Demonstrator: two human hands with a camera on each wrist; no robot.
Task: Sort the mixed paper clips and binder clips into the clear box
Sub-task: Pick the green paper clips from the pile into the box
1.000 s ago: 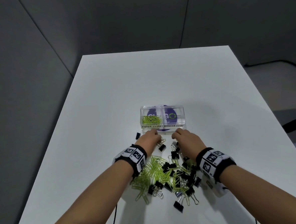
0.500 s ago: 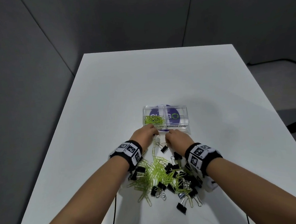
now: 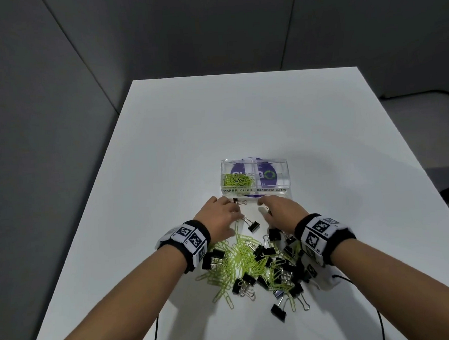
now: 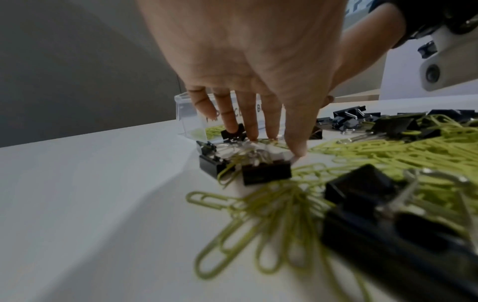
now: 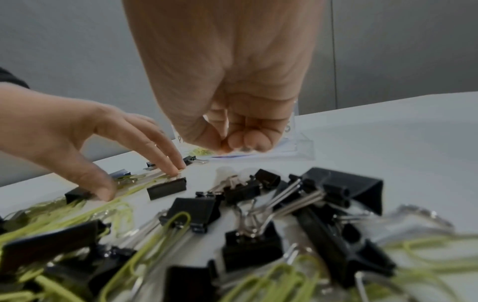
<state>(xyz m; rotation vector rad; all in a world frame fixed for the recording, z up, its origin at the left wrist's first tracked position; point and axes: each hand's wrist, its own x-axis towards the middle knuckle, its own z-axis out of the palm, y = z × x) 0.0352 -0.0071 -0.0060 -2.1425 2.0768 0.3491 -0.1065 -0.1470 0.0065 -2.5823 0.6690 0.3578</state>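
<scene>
The clear box [image 3: 256,191] stands mid-table, with green paper clips [image 3: 237,180] in its left compartment; the right one, labelled for binder clips, looks bare. My left hand [image 3: 221,214] is just in front of the box. Its straight fingers [image 4: 252,130] press on binder clips [image 4: 266,172] and paper clips on the table. My right hand [image 3: 277,208] hovers beside it with fingers [image 5: 243,141] curled against the thumb, pinching what looks like a binder clip's wire handle [image 3: 266,207]. The mixed pile [image 3: 258,266] lies under my wrists.
A lone binder clip [image 3: 253,226] lies between my hands, and another [image 3: 239,201] sits against the box front. White table [image 3: 241,121] stretches beyond the box. Grey walls stand behind and to the left.
My right hand has drifted a little left and forward to the box front. The left hand has stayed by the box's near left corner.
</scene>
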